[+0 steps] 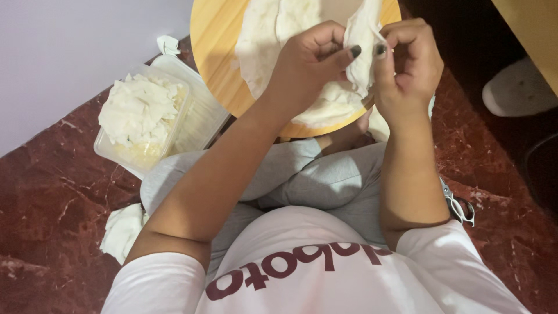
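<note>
Dark red marble floor [52,192], pale wall; person seated cross-legged at round light wooden board [212,40] bearing thin white dough sheets [261,35]. Clear rectangular plastic tub [125,152] at left already heaped with torn white pieces; sheets remain on board. Left hand [308,64] and right hand [407,61] both pinch one white dough strip [361,49] above board.

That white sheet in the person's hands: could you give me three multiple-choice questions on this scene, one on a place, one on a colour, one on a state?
1. Where is the clear plastic tub?
A. on the floor by the left arm
B. on the round board
C. on the lap

2. What colour is the floor?
A. green
B. dark red marble
C. white

3. How is the white sheet held?
A. lying untouched
B. by one hand
C. pinched by both hands

A: it sits on the floor.
B: veined red stone.
C: left hand and right hand both pinch it.
</note>
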Demonstrator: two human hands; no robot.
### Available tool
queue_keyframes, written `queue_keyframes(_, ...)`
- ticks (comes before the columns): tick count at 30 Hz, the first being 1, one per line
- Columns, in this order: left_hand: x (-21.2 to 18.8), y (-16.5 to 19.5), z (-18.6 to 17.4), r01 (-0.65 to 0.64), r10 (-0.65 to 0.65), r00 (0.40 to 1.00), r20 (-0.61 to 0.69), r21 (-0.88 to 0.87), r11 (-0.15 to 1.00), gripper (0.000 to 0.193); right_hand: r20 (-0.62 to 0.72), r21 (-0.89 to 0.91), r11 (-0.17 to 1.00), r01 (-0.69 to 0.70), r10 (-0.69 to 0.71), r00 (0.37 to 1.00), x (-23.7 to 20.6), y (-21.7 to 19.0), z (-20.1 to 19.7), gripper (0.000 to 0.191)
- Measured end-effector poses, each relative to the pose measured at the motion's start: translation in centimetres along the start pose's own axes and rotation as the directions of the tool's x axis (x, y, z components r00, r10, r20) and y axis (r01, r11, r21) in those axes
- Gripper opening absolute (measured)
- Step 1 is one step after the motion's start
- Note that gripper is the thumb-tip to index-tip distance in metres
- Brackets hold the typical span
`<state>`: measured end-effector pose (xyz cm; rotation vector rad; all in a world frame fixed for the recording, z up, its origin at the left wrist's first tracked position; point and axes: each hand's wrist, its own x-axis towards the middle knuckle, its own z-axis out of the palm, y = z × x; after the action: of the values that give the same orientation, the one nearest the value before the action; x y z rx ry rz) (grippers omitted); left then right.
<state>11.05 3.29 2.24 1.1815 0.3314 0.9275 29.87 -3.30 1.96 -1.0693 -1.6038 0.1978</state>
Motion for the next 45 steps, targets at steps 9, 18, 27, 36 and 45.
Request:
queue_keyframes(9,-0.2,0.4,1.2,-0.064,0.068,0.998,-0.01,0.218,0.974,0.002,-0.001,0.075,0.993,-0.096,0.097,0.995,0.8,-0.7,0.8,0.024)
queue_keyframes(18,-0.5,0.0,1.3,-0.034,0.03,0.999,0.024,0.214,0.976,0.003,0.014,-0.067,0.997,0.045,-0.044,0.999,0.1,1.2,0.4,0.025)
queue_keyframes(27,0.3,0.9,0.9,0.044,-0.047,0.999,0.022,0.122,0.992,0.005,-0.12,0.213,0.972,-0.097,0.124,0.985,0.1,3.1,1.4,0.024)
queue_keyframes(36,2.4,3.6,1.4,-0.167,0.125,0.986,0.112,0.602,0.781,0.017,-0.042,-0.145,0.988,0.051,-0.058,0.997,0.9,0.1,0.5,0.018)
queue_keyframes(45,2.5,1.9,0.1,-0.017,-0.008,0.996,0.084,0.289,0.957,0.02,-0.089,0.066,0.968,-0.243,0.248,0.965,1.5,0.6,0.6,0.017)
